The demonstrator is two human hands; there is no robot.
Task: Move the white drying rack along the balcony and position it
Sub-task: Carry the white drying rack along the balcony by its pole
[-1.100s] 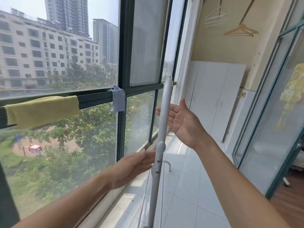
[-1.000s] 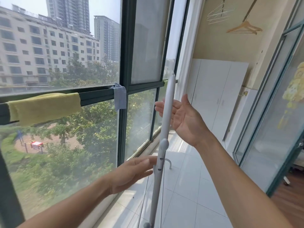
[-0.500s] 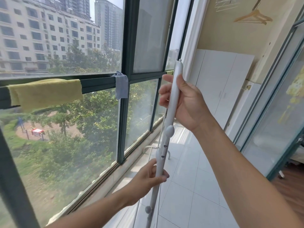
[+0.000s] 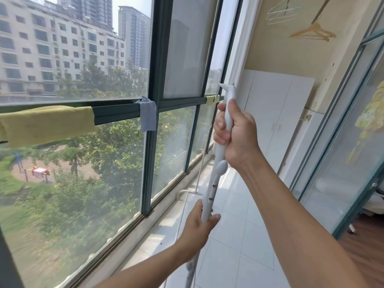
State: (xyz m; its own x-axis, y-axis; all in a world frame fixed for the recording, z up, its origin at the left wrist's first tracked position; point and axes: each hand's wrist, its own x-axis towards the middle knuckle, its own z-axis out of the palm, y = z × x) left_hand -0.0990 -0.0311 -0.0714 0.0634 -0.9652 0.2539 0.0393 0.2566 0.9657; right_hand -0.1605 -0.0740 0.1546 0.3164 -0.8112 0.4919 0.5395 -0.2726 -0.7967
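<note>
At nine o'clock a yellow cloth (image 4: 46, 123) hangs over the dark window rail (image 4: 116, 112), and further along the same rail a small blue cloth (image 4: 148, 117) hangs at the upright of the frame. Near six o'clock the left hand (image 4: 196, 229) is wrapped around the lower part of the white drying rack (image 4: 220, 163), fingers curled over its pole. The folded rack stands close to the window, tilted slightly, its top reaching up toward twelve o'clock. Just right of centre the right hand (image 4: 234, 134) is clenched around the upper pole below its tip. At two o'clock a white cabinet (image 4: 276, 113) stands against the end wall, a wooden hanger (image 4: 313, 33) above it.
</note>
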